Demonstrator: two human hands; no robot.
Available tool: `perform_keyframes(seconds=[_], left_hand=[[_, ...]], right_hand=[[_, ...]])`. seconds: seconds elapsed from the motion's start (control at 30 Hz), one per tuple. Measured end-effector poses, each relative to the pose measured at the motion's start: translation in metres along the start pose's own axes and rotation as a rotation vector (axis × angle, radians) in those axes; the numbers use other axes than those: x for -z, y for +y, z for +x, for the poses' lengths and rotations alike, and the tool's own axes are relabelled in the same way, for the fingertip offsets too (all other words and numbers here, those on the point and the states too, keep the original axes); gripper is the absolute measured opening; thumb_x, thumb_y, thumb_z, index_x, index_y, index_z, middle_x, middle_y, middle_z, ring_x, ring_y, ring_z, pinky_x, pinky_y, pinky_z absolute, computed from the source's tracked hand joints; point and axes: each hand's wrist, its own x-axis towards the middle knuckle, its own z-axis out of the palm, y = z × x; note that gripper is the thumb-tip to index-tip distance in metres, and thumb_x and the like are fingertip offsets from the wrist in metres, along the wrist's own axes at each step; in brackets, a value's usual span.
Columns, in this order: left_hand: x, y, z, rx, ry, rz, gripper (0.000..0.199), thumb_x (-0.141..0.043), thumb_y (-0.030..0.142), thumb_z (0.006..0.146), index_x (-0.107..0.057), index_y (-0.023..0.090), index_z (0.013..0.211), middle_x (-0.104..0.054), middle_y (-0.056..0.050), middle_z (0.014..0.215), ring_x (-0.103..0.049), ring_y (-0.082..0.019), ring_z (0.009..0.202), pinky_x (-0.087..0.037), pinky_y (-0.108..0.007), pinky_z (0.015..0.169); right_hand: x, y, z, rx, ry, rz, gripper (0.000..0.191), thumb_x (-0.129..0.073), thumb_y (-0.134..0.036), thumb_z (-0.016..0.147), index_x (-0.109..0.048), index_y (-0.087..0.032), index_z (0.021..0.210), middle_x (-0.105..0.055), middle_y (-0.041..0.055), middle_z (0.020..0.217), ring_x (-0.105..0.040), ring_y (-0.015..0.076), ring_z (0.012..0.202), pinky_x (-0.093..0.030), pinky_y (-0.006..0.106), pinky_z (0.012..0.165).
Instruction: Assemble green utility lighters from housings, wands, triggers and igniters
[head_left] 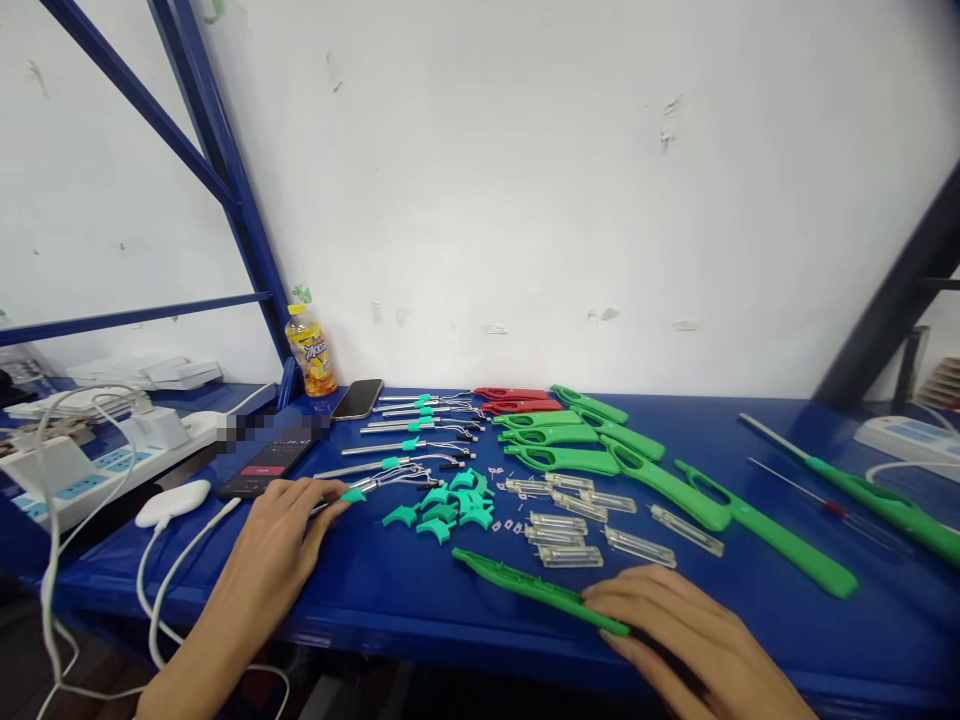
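Note:
My left hand (pixel 277 535) pinches a metal lighter tube with a teal collar (pixel 354 494) and thin wires, at the near end of a row of similar tubes (pixel 382 448). In my right hand (pixel 682 630), fingers close on the end of a green lighter casing half (pixel 517 580), its ribbed inner side partly showing. A dark strip shows between those fingers; I cannot make it out. Between my hands lie teal triggers (pixel 437 512) in a loose heap. Clear fuel tanks (pixel 570 555) lie just beyond the green half, beside tiny pale clips (pixel 508 526).
Green casings (pixel 562 459) and red casings (pixel 517 393) lie behind the tanks. At right is a long green lighter (pixel 877 505) with a thin rod. Phones (pixel 274 455), a drink bottle (pixel 311 355), a white charger (pixel 174 502), cables and a power strip (pixel 97 480) occupy the left.

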Motion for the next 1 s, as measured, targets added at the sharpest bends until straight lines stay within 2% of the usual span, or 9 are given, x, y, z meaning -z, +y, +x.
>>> perform_keyframes(seconds=[0.13,0.27,0.4,0.5,0.57,0.7,0.83,1.0], left_hand=[[-0.002,0.005,-0.001,-0.003,0.090,-0.003,0.050,-0.045,0.065,0.108,-0.072,0.024,0.109,-0.078,-0.007,0.106,-0.070,-0.032,0.101,-0.052,-0.046,0.093],[-0.001,0.016,-0.003,-0.003,0.168,-0.023,0.036,-0.050,0.052,0.111,-0.069,0.023,0.119,-0.076,-0.006,0.112,-0.073,-0.027,0.103,-0.054,-0.039,0.095],[0.011,0.037,-0.004,-0.009,0.210,-0.099,0.024,-0.056,0.042,0.110,-0.070,0.027,0.123,-0.075,-0.002,0.113,-0.074,-0.020,0.096,-0.055,-0.031,0.093],[0.026,0.057,-0.006,-0.012,0.227,-0.184,0.022,-0.060,0.038,0.108,-0.071,0.032,0.126,-0.073,0.000,0.116,-0.072,-0.019,0.103,-0.054,-0.027,0.095],[0.034,0.071,-0.009,-0.001,0.162,-0.230,0.023,-0.061,0.038,0.108,-0.073,0.036,0.127,-0.072,0.002,0.117,-0.071,-0.017,0.106,-0.053,-0.024,0.097],[0.039,0.097,-0.013,0.061,0.099,-0.372,0.018,-0.067,0.041,0.104,-0.076,0.038,0.119,-0.075,0.004,0.114,-0.074,-0.015,0.102,-0.058,-0.018,0.089],[0.032,0.116,-0.017,0.069,-0.016,-0.528,0.016,-0.073,0.038,0.100,-0.078,0.035,0.115,-0.075,0.002,0.103,-0.076,-0.016,0.087,-0.061,-0.016,0.071],[0.020,0.124,-0.023,0.009,-0.182,-0.542,0.017,-0.065,0.031,0.104,-0.076,0.034,0.117,-0.073,-0.001,0.108,-0.074,-0.018,0.090,-0.062,-0.021,0.075]], right_hand=[[0.002,-0.003,0.003,0.030,-0.006,-0.067,0.024,-0.062,-0.039,0.107,-0.078,-0.031,0.124,-0.084,0.0001,0.113,-0.082,0.0200,0.099,-0.066,0.024,0.092],[0.003,-0.005,0.004,0.033,0.003,-0.110,0.025,-0.057,-0.041,0.109,-0.080,-0.032,0.113,-0.083,0.0009,0.115,-0.082,0.0209,0.100,-0.068,0.027,0.087],[0.002,-0.004,0.003,0.034,0.015,-0.133,0.028,-0.052,-0.039,0.111,-0.079,-0.032,0.108,-0.083,0.0018,0.115,-0.082,0.0207,0.101,-0.068,0.027,0.085],[0.001,-0.004,0.004,0.034,0.011,-0.132,0.027,-0.054,-0.041,0.110,-0.079,-0.031,0.107,-0.083,0.0027,0.114,-0.082,0.0214,0.101,-0.068,0.027,0.084],[0.001,-0.005,0.004,0.014,-0.001,-0.124,0.026,-0.056,-0.041,0.109,-0.079,-0.031,0.106,-0.082,0.0030,0.113,-0.082,0.0218,0.101,-0.068,0.027,0.084],[0.002,-0.006,0.003,-0.028,-0.017,-0.069,0.026,-0.056,-0.043,0.109,-0.079,-0.031,0.106,-0.082,0.0031,0.113,-0.081,0.0206,0.102,-0.067,0.024,0.086],[0.004,-0.005,-0.004,-0.095,-0.001,0.005,0.022,-0.063,-0.045,0.106,-0.079,-0.032,0.113,-0.082,0.0016,0.113,-0.081,0.0185,0.101,-0.066,0.021,0.087],[0.007,-0.002,-0.011,-0.204,-0.012,0.083,0.025,-0.071,-0.046,0.101,-0.079,-0.033,0.122,-0.082,0.0007,0.115,-0.080,0.0187,0.104,-0.064,0.020,0.093]])
